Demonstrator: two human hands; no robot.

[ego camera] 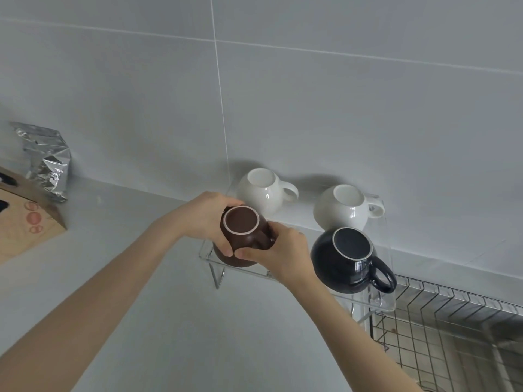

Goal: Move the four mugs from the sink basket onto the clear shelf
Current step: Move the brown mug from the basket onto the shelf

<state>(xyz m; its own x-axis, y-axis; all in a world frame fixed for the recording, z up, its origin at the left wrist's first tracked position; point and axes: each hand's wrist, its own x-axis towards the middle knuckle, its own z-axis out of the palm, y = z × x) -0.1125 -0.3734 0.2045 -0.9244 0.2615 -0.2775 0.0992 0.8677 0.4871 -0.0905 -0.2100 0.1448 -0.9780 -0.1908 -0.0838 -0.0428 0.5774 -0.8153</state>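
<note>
A brown mug (242, 230) sits upside down at the front left corner of the clear shelf (294, 219). My left hand (203, 219) wraps its left side and my right hand (280, 250) grips its right side, over the handle. Two white mugs (261, 190) (343, 209) stand upside down along the back of the shelf, handles to the right. A dark navy mug (343, 260) is upside down at the shelf's front right, handle pointing right. The wire sink basket (441, 329) lies at the lower right; no mugs show in it.
A crumpled silver foil bag (46, 161) leans against the tiled wall at the left, behind a brown cardboard box (25, 222). Grey countertop stretches in front of the shelf. The shelf stands on thin metal legs (218, 275).
</note>
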